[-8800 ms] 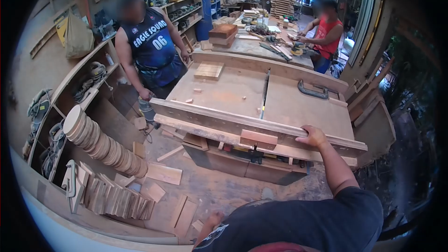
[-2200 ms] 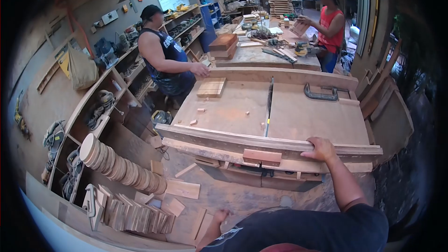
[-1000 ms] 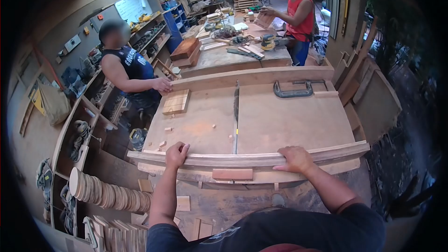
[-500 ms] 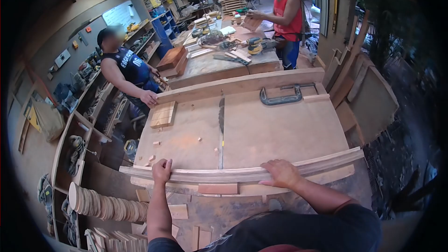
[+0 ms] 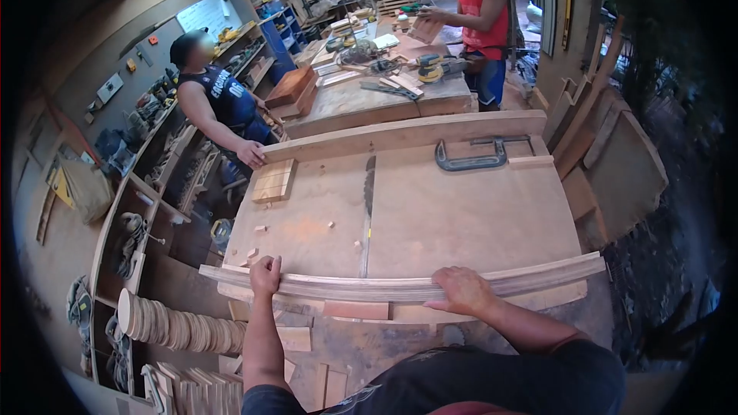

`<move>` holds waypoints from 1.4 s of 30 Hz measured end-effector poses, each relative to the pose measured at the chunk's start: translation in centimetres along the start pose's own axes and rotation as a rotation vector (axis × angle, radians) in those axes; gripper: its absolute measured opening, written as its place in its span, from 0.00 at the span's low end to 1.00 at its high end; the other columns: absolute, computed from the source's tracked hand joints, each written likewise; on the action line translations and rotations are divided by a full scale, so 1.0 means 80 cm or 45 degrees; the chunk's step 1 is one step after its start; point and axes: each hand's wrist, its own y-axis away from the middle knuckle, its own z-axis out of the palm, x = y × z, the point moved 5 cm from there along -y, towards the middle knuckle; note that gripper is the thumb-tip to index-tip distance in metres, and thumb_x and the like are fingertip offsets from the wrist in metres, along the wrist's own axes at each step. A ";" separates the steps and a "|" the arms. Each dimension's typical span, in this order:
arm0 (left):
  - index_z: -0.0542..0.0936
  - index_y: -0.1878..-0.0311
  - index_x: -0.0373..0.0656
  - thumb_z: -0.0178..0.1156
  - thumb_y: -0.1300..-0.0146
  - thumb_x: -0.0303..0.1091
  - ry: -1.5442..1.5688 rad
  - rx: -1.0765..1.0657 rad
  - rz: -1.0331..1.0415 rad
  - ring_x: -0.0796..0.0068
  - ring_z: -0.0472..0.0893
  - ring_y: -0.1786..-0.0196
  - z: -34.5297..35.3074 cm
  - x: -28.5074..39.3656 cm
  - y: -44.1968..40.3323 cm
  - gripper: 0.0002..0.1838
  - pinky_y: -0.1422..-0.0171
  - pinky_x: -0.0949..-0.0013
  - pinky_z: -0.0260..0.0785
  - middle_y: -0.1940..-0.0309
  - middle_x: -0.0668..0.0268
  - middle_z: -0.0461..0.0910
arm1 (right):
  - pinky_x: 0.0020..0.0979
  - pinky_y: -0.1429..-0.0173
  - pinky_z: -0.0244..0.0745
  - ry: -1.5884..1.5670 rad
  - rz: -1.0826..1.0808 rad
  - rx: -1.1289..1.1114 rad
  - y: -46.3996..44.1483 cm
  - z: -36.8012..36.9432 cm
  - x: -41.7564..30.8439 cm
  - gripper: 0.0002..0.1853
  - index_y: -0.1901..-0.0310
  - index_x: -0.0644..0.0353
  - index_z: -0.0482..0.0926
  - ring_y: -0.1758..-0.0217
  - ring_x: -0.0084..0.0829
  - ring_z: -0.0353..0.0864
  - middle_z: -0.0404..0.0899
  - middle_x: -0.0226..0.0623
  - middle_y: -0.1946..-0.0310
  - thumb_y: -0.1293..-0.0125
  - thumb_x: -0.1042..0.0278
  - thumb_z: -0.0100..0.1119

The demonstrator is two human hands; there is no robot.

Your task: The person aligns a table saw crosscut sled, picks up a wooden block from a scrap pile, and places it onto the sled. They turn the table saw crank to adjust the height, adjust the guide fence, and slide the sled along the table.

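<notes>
My left hand is closed on the near rail, a thick layered plywood fence along the front of a wooden sled board. Farther right, my right hand is wrapped over the top of the same rail. Between the hands runs a slot with a saw blade standing in its far half. A reddish wood block is fixed to the rail's near side. On the board lie a striped wood block at the far left, small offcuts and a C-clamp at the far right.
A co-worker at the left rests a hand on the far rail. Another person in red holds a wood piece at the workbench. Stacked wooden discs and upright slats stand at the lower left, beside shelves with tools.
My left hand has come up from low beside my body onto the near rail. The co-worker at the left now touches the far rail. The view has shifted, and the blade shows more plainly.
</notes>
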 end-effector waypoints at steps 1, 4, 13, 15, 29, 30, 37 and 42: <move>0.80 0.74 0.37 0.62 0.39 0.48 0.020 -0.006 -0.016 0.60 0.76 0.78 0.001 0.000 -0.001 0.20 0.69 0.59 0.68 0.83 0.56 0.76 | 0.42 0.43 0.73 0.010 0.011 -0.004 0.000 0.000 0.001 0.28 0.56 0.62 0.76 0.48 0.44 0.79 0.80 0.45 0.57 0.44 0.42 0.65; 0.81 0.73 0.38 0.61 0.39 0.47 0.020 0.001 -0.041 0.60 0.77 0.78 0.002 -0.002 0.002 0.20 0.68 0.59 0.68 0.82 0.56 0.77 | 0.42 0.43 0.73 0.015 0.024 -0.036 0.001 -0.002 -0.001 0.29 0.56 0.62 0.75 0.48 0.44 0.78 0.80 0.45 0.57 0.43 0.41 0.64; 0.81 0.74 0.38 0.63 0.39 0.47 0.019 -0.038 -0.104 0.66 0.76 0.78 0.000 0.002 0.002 0.19 0.69 0.61 0.68 0.83 0.58 0.76 | 0.42 0.43 0.72 -0.007 -0.024 -0.053 0.000 -0.002 0.002 0.28 0.55 0.62 0.75 0.48 0.44 0.78 0.80 0.46 0.57 0.42 0.42 0.63; 0.81 0.75 0.38 0.63 0.39 0.47 0.003 -0.042 -0.117 0.66 0.76 0.78 0.002 0.000 0.002 0.20 0.69 0.61 0.68 0.83 0.58 0.76 | 0.42 0.43 0.72 -0.022 -0.031 -0.057 0.000 -0.001 0.004 0.27 0.55 0.62 0.75 0.48 0.44 0.78 0.80 0.46 0.57 0.42 0.43 0.63; 0.82 0.72 0.39 0.63 0.39 0.46 0.122 -0.017 -0.092 0.70 0.77 0.79 -0.001 0.001 0.008 0.17 0.70 0.64 0.69 0.83 0.61 0.77 | 0.43 0.47 0.74 -0.109 -0.073 0.104 -0.006 0.005 0.003 0.25 0.57 0.57 0.77 0.52 0.44 0.80 0.80 0.41 0.59 0.48 0.47 0.72; 0.81 0.74 0.38 0.62 0.39 0.44 0.137 0.022 -0.055 0.73 0.75 0.80 -0.005 0.007 0.008 0.17 0.72 0.65 0.67 0.84 0.62 0.76 | 0.43 0.47 0.74 -0.077 -0.091 0.091 -0.011 0.004 -0.003 0.25 0.57 0.57 0.77 0.52 0.44 0.80 0.80 0.41 0.59 0.48 0.47 0.72; 0.84 0.71 0.44 0.65 0.43 0.43 0.320 0.075 0.126 0.56 0.81 0.73 -0.015 0.004 0.011 0.12 0.65 0.58 0.72 0.79 0.59 0.81 | 0.43 0.52 0.76 0.015 -0.019 0.033 -0.071 0.045 -0.071 0.28 0.57 0.59 0.77 0.58 0.47 0.81 0.80 0.45 0.63 0.53 0.47 0.75; 0.83 0.70 0.47 0.65 0.44 0.44 0.414 0.069 0.458 0.57 0.81 0.65 -0.026 0.005 0.014 0.11 0.51 0.57 0.71 0.76 0.62 0.81 | 0.45 0.51 0.74 0.109 0.003 0.103 -0.146 0.099 -0.168 0.28 0.59 0.59 0.77 0.58 0.47 0.80 0.80 0.45 0.66 0.52 0.45 0.73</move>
